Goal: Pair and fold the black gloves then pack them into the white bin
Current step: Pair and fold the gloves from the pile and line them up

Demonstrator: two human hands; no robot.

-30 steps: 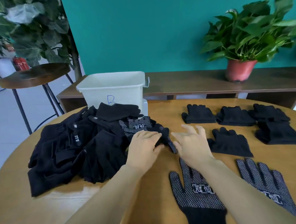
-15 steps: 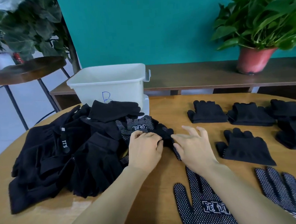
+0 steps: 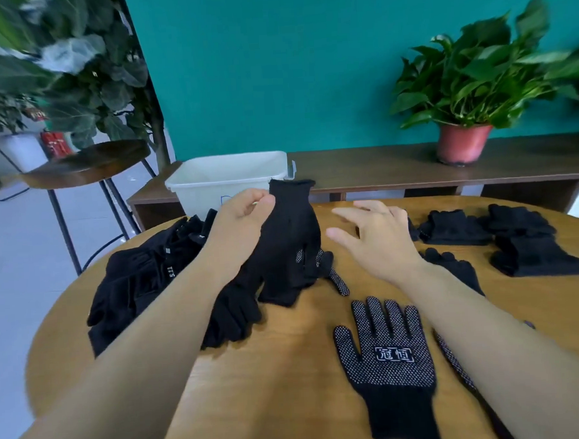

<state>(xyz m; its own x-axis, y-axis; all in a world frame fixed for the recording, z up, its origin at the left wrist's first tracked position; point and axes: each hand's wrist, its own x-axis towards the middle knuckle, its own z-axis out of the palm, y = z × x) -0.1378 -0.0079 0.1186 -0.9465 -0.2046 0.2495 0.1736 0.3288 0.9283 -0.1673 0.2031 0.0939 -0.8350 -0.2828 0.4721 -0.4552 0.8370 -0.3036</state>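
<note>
1. The round wooden tabletop (image 3: 289, 370) carries everything; its near edge is cut off by the frame.
2. A loose pile (image 3: 140, 284) of black gloves sprawls from 9 to 10 o'clock, too tangled to count.
3. The white bin (image 3: 212, 186) stands at 12 o'clock on the far edge. Only its pale inner walls show. Its floor is out of sight, so I cannot tell whether it holds anything. A blue mark on its front is mostly covered.
4. Folded pairs (image 3: 534, 253) lie at 2 o'clock, close together, and another folded one (image 3: 458, 267) is partly under the right wrist.
5. The left grip (image 3: 238, 228) pinches a black glove (image 3: 289, 239) near its cuff between thumb and curled fingers. The cuff is up before the bin, and the fingertips hang to the pile's edge.
6. The right grip (image 3: 379, 238) hovers just right of that glove, fingers spread and holding nothing.
7. A dotted glove (image 3: 389, 358) lies flat at 5 o'clock, palm up, cuff toward the viewer.
8. A second dotted glove (image 3: 455, 361) beside it is mostly hidden by the right forearm.
</note>
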